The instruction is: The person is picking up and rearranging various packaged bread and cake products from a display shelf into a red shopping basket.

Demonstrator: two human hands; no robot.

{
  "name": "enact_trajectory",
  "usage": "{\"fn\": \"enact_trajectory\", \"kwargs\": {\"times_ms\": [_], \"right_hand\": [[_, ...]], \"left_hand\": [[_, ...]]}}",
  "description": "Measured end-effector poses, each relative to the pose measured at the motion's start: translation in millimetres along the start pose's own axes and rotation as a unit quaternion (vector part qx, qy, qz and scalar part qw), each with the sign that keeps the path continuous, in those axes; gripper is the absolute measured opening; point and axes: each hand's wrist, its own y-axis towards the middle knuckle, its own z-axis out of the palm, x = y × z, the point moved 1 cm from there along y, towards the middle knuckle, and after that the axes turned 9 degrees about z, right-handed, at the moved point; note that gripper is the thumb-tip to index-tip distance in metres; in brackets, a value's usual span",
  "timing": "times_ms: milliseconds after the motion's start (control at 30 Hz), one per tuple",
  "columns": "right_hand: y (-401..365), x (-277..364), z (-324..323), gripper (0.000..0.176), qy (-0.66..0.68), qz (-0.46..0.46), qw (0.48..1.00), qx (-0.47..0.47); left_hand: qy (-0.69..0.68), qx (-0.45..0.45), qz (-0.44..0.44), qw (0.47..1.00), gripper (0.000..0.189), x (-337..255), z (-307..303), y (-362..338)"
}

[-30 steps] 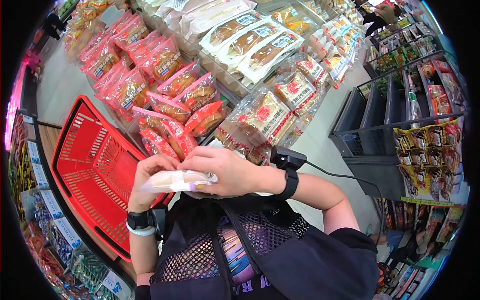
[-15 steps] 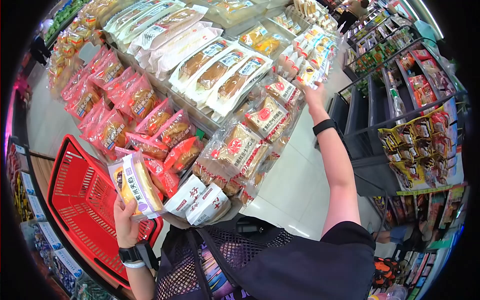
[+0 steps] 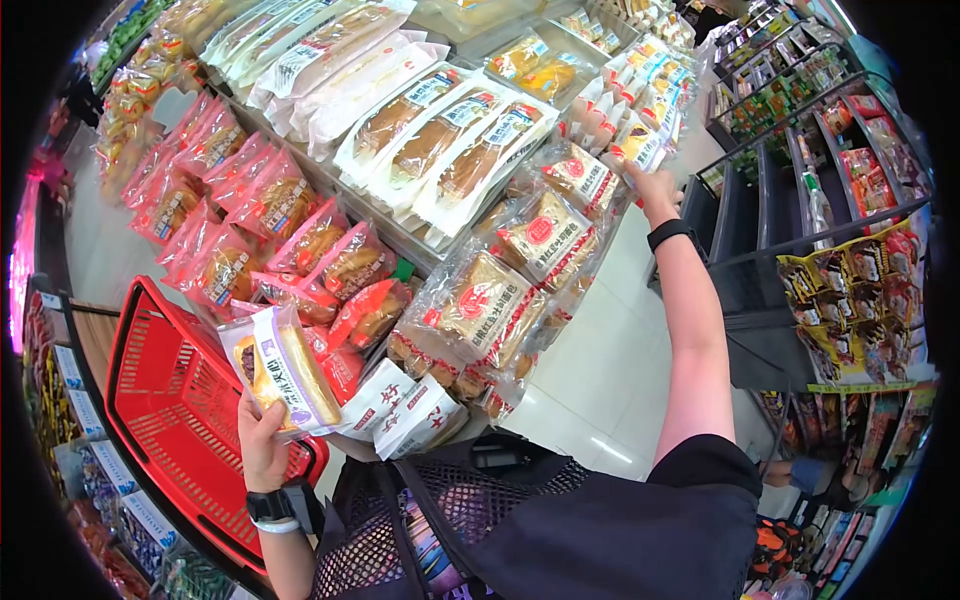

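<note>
A clear packet of bread with a white and purple label is gripped by my left hand, its thumb on the front. My right hand reaches to the far right corner of the display, fingers closed on the lower edge of a small bread pack with a yellow and white label. Between the hands lie clear packs of sliced bread with red round labels. White packets with black characters are just right of the held packet.
A red basket stands at the left. Long white-wrapped loaves and pink bread bags fill the display. Dark shelving with hanging snack bags is at the right, beyond a strip of pale floor.
The view has shifted slightly. The small pack at my right hand is tilted differently and shows more of its label. My left hand still holds its packet.
</note>
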Motion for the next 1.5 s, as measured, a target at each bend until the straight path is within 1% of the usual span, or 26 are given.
{"fn": "enact_trajectory", "kwargs": {"times_ms": [67,233,333,400,433,500,600,633,700,733,800,833,900,933,1000,1033,1067,1100,1133,1167,1200,1233,1267,1333,1400,1500], "right_hand": [[9,0,3,0.058,-0.004,0.017,0.999,0.039],[29,-1,15,0.057,0.016,0.012,1.0,0.013],[35,-3,18,0.054,0.067,0.003,0.997,0.032],[41,-5,23,0.047,0.124,0.026,0.99,0.069],[43,-6,26,0.047,0.123,0.026,0.99,0.069],[40,-5,27,0.041,0.168,-0.002,0.984,0.062],[11,8,5,0.039,0.175,-0.023,0.982,0.072],[19,5,9,0.039,0.174,-0.023,0.982,0.073],[35,1,16,0.043,0.354,0.034,0.926,0.129],[38,-1,18,0.043,0.354,0.034,0.926,0.129],[34,1,15,0.038,0.502,0.067,0.842,0.185],[31,1,13,0.038,0.502,0.067,0.842,0.185],[18,3,6,0.039,0.553,0.027,0.808,0.201],[11,3,2,0.039,0.552,0.026,0.809,0.203],[-8,5,-5,0.031,0.593,-0.065,0.78,0.189],[-21,5,-9,0.033,0.603,-0.078,0.769,0.198],[-39,5,-19,0.035,0.59,-0.103,0.768,0.225],[-50,5,-21,0.033,0.609,-0.096,0.745,0.254],[-75,9,-30,0.031,0.614,-0.119,0.718,0.307],[-98,10,-37,0.031,0.59,-0.128,0.714,0.354],[-126,13,-44,0.033,0.601,-0.143,0.666,0.418],[-146,12,-45,0.035,0.594,-0.135,0.646,0.46],[-171,10,-48,0.037,0.588,-0.108,0.623,0.504],[-206,-1,-42,0.04,0.572,-0.034,0.594,0.564],[-254,2,-41,0.044,0.531,-0.039,0.584,0.613],[-304,-2,-31,0.04,0.462,-0.041,0.601,0.651]], "left_hand": [[0.001,0.003,0.003,1.0,0.049,-2,3,0],[-0.003,-0.011,0.004,1.0,0.049,-2,4,-1],[-0.003,-0.014,0.005,1.0,0.049,-2,5,-2],[-0.005,-0.012,0.005,1.0,0.049,-2,5,-2],[-0.007,-0.009,0.006,1.0,0.049,-2,5,-2],[-0.008,-0.007,0.004,1.0,0.049,-2,5,-1],[-0.006,-0.004,0.003,1.0,0.049,-2,4,-1],[-0.004,-0.002,0.003,1.0,0.049,-1,3,-1],[-0.001,-0.003,0.002,1.0,0.049,-1,2,-1],[0.002,-0.004,0.0,1.0,0.049,-1,2,-1],[0.002,-0.004,-0.001,1.0,0.048,0,0,-1],[0.003,-0.005,-0.003,1.0,0.048,0,0,-2],[-0.001,-0.007,-0.005,1.0,0.049,0,0,-2],[-0.003,-0.008,-0.008,1.0,0.049,-1,0,-3],[0.0,-0.013,0.002,1.0,0.05,4,-1,-1],[0.006,-0.018,0.011,1.0,0.051,4,-1,-1],[0.013,-0.012,-0.007,1.0,0.053,0,0,-2],[0.012,-0.04,0.019,0.999,0.053,-1,9,-3],[0.018,-0.032,-0.003,0.999,0.053,-4,8,-3],[0.036,0.006,-0.005,0.999,0.046,-6,6,-3],[0.031,0.006,0.023,0.999,0.044,-3,9,0],[0.033,-0.001,0.024,0.999,0.043,-4,12,1],[0.01,0.004,-0.011,1.0,0.045,-5,9,1],[-0.01,0.024,-0.013,1.0,0.048,-6,8,1],[-0.017,0.026,-0.005,0.999,0.048,-7,12,0],[-0.022,0.037,0.0,0.999,0.047,-8,11,-1]]}}
